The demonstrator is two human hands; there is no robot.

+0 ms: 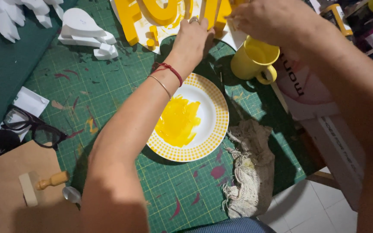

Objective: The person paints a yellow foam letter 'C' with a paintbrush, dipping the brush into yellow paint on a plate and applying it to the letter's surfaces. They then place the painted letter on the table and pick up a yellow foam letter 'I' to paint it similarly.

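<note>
My left hand (191, 39) reaches to the top of the view and grips the lower edge of a yellow-painted foam letter (211, 13) standing among other yellow letters (152, 13) on white paper. My right hand (267, 18) is closed just right of that letter, its fingers pinched on something thin that I cannot make out. Below my left forearm sits a white plate (212, 125) with a yellow dotted rim and a smear of yellow paint (178, 121). A yellow mug (252, 60) stands under my right hand.
A green cutting mat (109, 95) covers the table. Unpainted white foam shapes (87, 32) lie at upper left. Black glasses (31, 127), a wooden-handled tool (52, 180) on brown paper and a dirty rag (249, 168) lie nearby. Paint bottles (337, 17) stand at upper right.
</note>
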